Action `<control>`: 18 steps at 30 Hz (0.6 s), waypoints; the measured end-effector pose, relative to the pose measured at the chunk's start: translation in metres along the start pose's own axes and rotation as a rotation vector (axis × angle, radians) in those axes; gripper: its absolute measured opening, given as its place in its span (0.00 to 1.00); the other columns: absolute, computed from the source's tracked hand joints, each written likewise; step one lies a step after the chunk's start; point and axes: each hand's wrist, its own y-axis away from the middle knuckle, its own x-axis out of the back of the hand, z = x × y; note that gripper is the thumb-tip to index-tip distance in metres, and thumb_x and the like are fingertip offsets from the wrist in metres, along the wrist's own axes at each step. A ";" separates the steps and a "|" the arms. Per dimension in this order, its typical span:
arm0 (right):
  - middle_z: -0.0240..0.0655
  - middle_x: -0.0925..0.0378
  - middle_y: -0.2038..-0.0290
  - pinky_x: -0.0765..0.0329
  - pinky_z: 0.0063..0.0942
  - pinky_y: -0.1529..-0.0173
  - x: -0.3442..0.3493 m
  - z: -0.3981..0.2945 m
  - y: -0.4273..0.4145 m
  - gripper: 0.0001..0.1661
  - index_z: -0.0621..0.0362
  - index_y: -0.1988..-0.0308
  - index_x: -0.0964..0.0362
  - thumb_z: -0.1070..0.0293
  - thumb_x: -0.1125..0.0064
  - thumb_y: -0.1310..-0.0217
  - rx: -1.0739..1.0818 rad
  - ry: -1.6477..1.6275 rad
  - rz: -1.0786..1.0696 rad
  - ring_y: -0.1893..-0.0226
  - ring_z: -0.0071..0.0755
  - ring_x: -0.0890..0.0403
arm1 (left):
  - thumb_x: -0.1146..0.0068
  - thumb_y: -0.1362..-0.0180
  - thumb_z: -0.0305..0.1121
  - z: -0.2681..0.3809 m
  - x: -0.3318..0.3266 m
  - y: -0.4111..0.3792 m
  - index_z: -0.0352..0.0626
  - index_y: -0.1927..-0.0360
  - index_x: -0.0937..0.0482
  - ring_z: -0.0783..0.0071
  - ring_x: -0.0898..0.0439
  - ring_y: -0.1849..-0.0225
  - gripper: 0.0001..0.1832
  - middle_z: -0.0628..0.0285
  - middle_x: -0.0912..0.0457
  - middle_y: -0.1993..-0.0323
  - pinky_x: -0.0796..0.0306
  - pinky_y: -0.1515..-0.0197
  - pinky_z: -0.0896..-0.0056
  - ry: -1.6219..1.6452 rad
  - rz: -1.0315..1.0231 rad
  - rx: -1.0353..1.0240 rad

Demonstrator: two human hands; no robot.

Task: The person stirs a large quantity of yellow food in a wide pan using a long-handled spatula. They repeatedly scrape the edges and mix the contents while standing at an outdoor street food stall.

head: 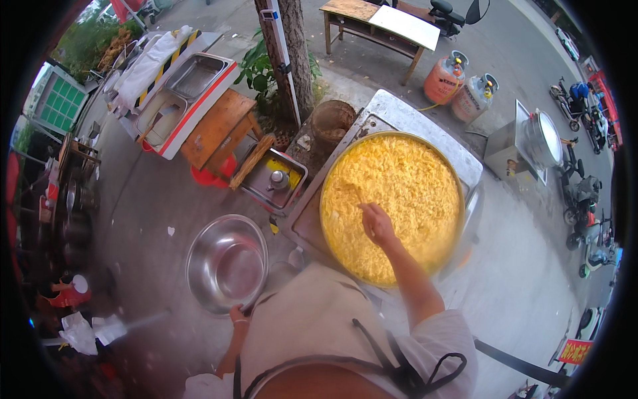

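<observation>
A wide round pan (461, 202) stands before me, full of yellow, lumpy food (398, 184) that looks like scrambled egg. Above it, my right hand (377, 224) is closed around the end of a thin utensil (357, 193). The utensil's far part blends into the food, so its kind is unclear. At my left side, my left hand (239, 315) grips the rim of a large stainless steel basin (227, 267). The basin tilts toward me and shows bare metal inside. A pale apron (309, 309) covers my front.
Under the pan is a metal stove top (423, 119). Left of it, a steel tray (286, 197) holds a metal vessel (279, 179), beside a wooden table (219, 127). Ahead stand a tree trunk (294, 60) and two gas cylinders (445, 80). A large pot (543, 137) is right.
</observation>
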 end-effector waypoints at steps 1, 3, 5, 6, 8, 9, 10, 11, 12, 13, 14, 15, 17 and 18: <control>0.44 0.24 0.62 0.23 0.40 0.59 0.010 0.015 -0.008 0.20 0.60 0.46 0.25 0.80 0.46 0.39 -0.126 0.072 0.046 0.65 0.51 0.21 | 0.49 0.49 0.30 -0.002 0.003 -0.003 0.29 0.57 0.30 0.39 0.23 0.49 0.17 0.41 0.25 0.52 0.23 0.40 0.38 -0.003 -0.006 0.002; 0.45 0.25 0.61 0.24 0.39 0.60 0.029 0.054 -0.020 0.17 0.60 0.46 0.25 0.77 0.47 0.34 -0.197 0.097 0.232 0.65 0.50 0.21 | 0.49 0.49 0.31 -0.004 0.006 -0.010 0.30 0.56 0.29 0.39 0.23 0.49 0.18 0.41 0.25 0.52 0.24 0.40 0.38 0.011 -0.020 -0.002; 0.46 0.25 0.61 0.27 0.38 0.62 0.049 0.089 -0.019 0.16 0.62 0.47 0.24 0.78 0.48 0.33 -0.249 0.136 0.321 0.66 0.50 0.23 | 0.50 0.50 0.32 -0.003 0.008 -0.002 0.30 0.57 0.29 0.40 0.23 0.49 0.18 0.41 0.25 0.53 0.24 0.40 0.38 0.037 0.014 0.029; 0.47 0.26 0.62 0.27 0.38 0.62 0.059 0.107 -0.013 0.16 0.64 0.47 0.24 0.79 0.48 0.33 -0.241 0.184 0.370 0.67 0.49 0.25 | 0.50 0.50 0.32 -0.003 0.004 0.010 0.29 0.57 0.29 0.40 0.22 0.49 0.19 0.42 0.25 0.54 0.24 0.40 0.37 0.069 0.035 0.059; 0.47 0.27 0.66 0.27 0.40 0.62 0.083 0.161 0.025 0.16 0.65 0.47 0.24 0.80 0.49 0.33 -0.238 0.357 0.500 0.67 0.51 0.25 | 0.50 0.49 0.33 0.002 -0.013 0.025 0.33 0.57 0.27 0.44 0.21 0.49 0.17 0.45 0.24 0.54 0.23 0.42 0.38 0.047 -0.032 0.031; 0.47 0.28 0.66 0.27 0.40 0.62 0.092 0.172 0.033 0.15 0.65 0.49 0.23 0.80 0.49 0.33 -0.157 0.419 0.547 0.67 0.51 0.25 | 0.49 0.48 0.34 -0.005 -0.007 0.011 0.35 0.58 0.26 0.46 0.21 0.49 0.16 0.47 0.23 0.53 0.22 0.42 0.39 0.026 -0.064 -0.010; 0.47 0.28 0.67 0.28 0.39 0.62 0.097 0.176 0.044 0.14 0.66 0.50 0.22 0.80 0.50 0.33 -0.288 0.359 0.579 0.67 0.51 0.25 | 0.48 0.48 0.34 -0.017 0.014 -0.027 0.37 0.59 0.24 0.48 0.20 0.49 0.15 0.50 0.23 0.53 0.22 0.43 0.39 -0.071 -0.107 -0.084; 0.46 0.28 0.67 0.28 0.39 0.62 0.100 0.177 0.054 0.14 0.66 0.51 0.22 0.80 0.49 0.34 -0.287 0.389 0.622 0.67 0.50 0.25 | 0.48 0.47 0.34 -0.021 0.007 -0.037 0.37 0.59 0.23 0.49 0.20 0.50 0.14 0.51 0.23 0.53 0.22 0.43 0.39 -0.040 -0.106 -0.084; 0.46 0.27 0.67 0.28 0.39 0.62 0.100 0.168 0.057 0.13 0.66 0.52 0.22 0.79 0.49 0.34 -0.347 0.375 0.626 0.67 0.50 0.25 | 0.47 0.46 0.35 -0.023 0.007 -0.033 0.38 0.60 0.22 0.51 0.20 0.50 0.13 0.52 0.23 0.53 0.21 0.44 0.40 -0.021 -0.096 -0.077; 0.46 0.27 0.67 0.28 0.39 0.62 0.094 0.158 0.053 0.13 0.66 0.52 0.22 0.79 0.48 0.35 -0.411 0.362 0.632 0.67 0.49 0.25 | 0.46 0.45 0.35 -0.024 0.005 -0.030 0.39 0.61 0.21 0.52 0.20 0.51 0.12 0.53 0.22 0.53 0.21 0.44 0.40 -0.006 -0.090 -0.069; 0.45 0.27 0.67 0.28 0.38 0.63 0.094 0.155 0.062 0.13 0.66 0.52 0.22 0.79 0.48 0.35 -0.321 0.397 0.630 0.68 0.48 0.25 | 0.45 0.45 0.35 -0.027 -0.006 -0.036 0.40 0.62 0.20 0.54 0.20 0.51 0.11 0.54 0.22 0.53 0.21 0.44 0.41 -0.024 -0.108 -0.046; 0.44 0.27 0.67 0.28 0.38 0.64 0.082 0.142 0.054 0.13 0.65 0.52 0.22 0.78 0.48 0.35 -0.221 0.398 0.612 0.68 0.47 0.25 | 0.45 0.45 0.34 -0.030 -0.002 -0.043 0.41 0.61 0.19 0.53 0.20 0.52 0.11 0.54 0.22 0.54 0.21 0.44 0.41 0.056 -0.073 -0.006; 0.44 0.27 0.68 0.28 0.37 0.65 0.053 0.099 0.037 0.13 0.63 0.52 0.21 0.77 0.48 0.35 -0.181 0.240 0.496 0.70 0.45 0.25 | 0.45 0.44 0.33 -0.033 -0.001 -0.056 0.43 0.60 0.18 0.53 0.20 0.52 0.10 0.55 0.21 0.55 0.21 0.43 0.42 0.204 -0.015 0.081; 0.44 0.27 0.69 0.28 0.37 0.66 0.041 0.093 0.039 0.13 0.62 0.53 0.21 0.77 0.48 0.35 -0.189 0.198 0.450 0.70 0.45 0.25 | 0.45 0.44 0.33 -0.034 -0.008 -0.060 0.44 0.59 0.18 0.53 0.19 0.52 0.11 0.55 0.20 0.55 0.21 0.43 0.42 0.253 -0.013 0.135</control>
